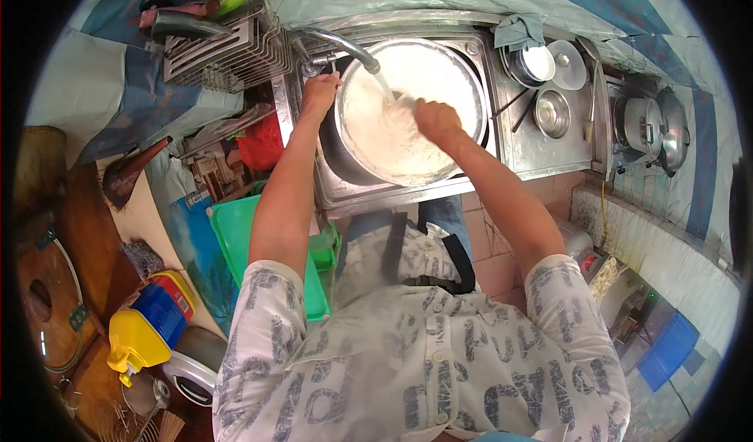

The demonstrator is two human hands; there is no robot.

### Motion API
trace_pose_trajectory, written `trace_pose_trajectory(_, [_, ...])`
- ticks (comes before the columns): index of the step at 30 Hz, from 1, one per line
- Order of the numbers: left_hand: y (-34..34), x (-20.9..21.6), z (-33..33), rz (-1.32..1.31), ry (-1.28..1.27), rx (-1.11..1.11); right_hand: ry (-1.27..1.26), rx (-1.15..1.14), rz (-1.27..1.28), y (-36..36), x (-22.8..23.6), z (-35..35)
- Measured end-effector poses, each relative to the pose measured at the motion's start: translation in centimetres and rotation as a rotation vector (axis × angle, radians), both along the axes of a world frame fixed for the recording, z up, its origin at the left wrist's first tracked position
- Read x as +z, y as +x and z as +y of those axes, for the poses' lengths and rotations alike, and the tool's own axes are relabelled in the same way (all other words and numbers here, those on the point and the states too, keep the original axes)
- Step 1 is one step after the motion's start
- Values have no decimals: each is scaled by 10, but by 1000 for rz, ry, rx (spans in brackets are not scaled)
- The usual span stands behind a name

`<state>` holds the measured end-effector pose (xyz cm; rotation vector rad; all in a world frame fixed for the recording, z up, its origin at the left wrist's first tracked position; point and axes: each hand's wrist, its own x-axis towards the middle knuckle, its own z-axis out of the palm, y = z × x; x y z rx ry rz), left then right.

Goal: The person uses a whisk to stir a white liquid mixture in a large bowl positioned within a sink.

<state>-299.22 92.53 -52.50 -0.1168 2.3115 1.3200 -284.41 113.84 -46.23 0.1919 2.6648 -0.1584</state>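
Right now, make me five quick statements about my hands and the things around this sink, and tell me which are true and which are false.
1. Your left hand is up by the faucet. True.
2. Your right hand is over by the pot on the far right. False: it is at the large round basin.
3. A stream runs from the faucet down into the basin. True.
4. The yellow jug with the blue label is to the right of the sink. False: it is at the lower left of the view.
5. A small metal bowl sits on the drainboard to the right of the basin. True.
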Motion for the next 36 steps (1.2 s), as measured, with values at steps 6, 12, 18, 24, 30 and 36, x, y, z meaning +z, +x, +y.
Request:
trace_pose_trajectory(6, [2,-17,-9,17,-13,39,35,60,-240,36,24,-9])
trace_pose_trajectory(12, [-4,-19,2,-2,-1,13,-27,-91,-1,-6,-5,12])
trace_pose_trajectory(18, [2,-17,-6,-10,-17,54,58,53,-225,42,32,-4])
trace_pose_trajectory(24, [-1,-16,5,-108,111,69,4,53,100,4,-15,9])
trace_pose_trajectory(30, [4,-26,-9,-159,154,153,-6,152,-174,29,30,0])
trace_pose_trajectory(36, [2,-23,-5,-151,176,87,53,-59,39,-2,7,20])
